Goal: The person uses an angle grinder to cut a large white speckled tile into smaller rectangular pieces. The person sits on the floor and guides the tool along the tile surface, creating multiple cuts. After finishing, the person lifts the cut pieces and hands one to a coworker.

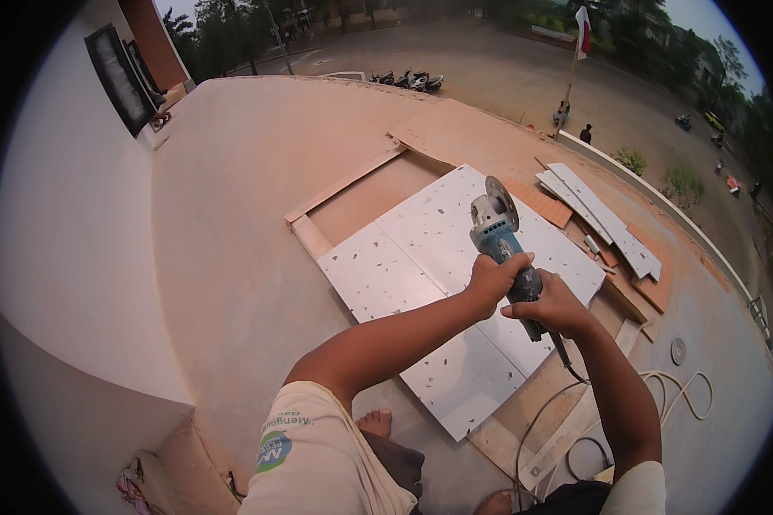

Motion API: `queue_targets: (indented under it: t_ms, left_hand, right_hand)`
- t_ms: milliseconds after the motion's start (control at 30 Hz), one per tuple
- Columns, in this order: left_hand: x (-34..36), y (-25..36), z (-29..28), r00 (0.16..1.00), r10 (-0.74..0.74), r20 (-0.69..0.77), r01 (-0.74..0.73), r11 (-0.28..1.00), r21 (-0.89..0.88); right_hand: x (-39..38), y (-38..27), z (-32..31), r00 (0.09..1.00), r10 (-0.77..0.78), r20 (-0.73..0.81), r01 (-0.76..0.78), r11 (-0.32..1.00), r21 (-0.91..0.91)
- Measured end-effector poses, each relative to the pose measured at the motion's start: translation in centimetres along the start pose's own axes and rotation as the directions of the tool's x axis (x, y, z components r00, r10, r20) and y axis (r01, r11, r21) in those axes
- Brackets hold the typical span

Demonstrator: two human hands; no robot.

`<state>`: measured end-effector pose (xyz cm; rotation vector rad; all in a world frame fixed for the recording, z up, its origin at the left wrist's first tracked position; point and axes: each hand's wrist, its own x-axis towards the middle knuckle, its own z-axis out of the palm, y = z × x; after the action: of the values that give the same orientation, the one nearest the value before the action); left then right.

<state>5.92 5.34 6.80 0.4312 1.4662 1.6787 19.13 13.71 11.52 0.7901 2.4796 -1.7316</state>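
Both my hands hold a blue-and-grey angle grinder [500, 240] in the air above large white speckled tiles [404, 283]. My left hand [492, 283] wraps round the middle of its body. Farther back on the dark rear handle, my right hand [554, 307] grips near where the black cord comes out. The grinder's round cutting disc [502, 202] points up and away from me. Whether the disc spins, I cannot tell. The tiles lie flat, partly over a wooden frame [343, 193], and thin straight lines run across them.
White cut tile strips [597, 215] and orange tiles [653, 287] lie at the right. A loose grinding disc [678, 350] and a coiled pale cable [700, 395] rest on the floor. A white wall [77, 240] stands at left; a low parapet [661, 199] edges the right side.
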Motion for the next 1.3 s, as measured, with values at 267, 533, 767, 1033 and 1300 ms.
queue_targets:
  t_ms: [267,533,767,1033,1300]
  left_hand:
    - [5.1,-4.4,-17.9,0.97,-0.068,-0.233,0.031,0.987,-0.157]
    - [8.6,-5.5,-27.5,0.938,-0.088,-0.334,0.024,0.981,-0.192]
    - [11.0,-5.1,-31.6,0.941,-0.134,-0.311,0.046,0.96,-0.275]
    - [12.1,-4.7,-32.5,0.931,-0.157,-0.328,0.067,0.961,-0.269]
    - [12.4,-5.1,-32.7,0.934,-0.144,-0.327,0.046,0.956,-0.288]
  right_hand:
    - [15.4,0.2,12.3,0.974,0.056,0.22,-0.039,0.996,-0.081]
    - [25.1,1.6,20.0,0.97,0.017,0.241,0.007,0.995,-0.098]
    - [28.9,0.8,22.5,0.983,0.008,0.185,0.021,0.988,-0.15]
    - [30.5,0.8,23.2,0.992,0.013,0.128,0.011,0.982,-0.186]
    - [30.4,-0.3,22.6,0.98,0.067,0.188,-0.025,0.976,-0.217]
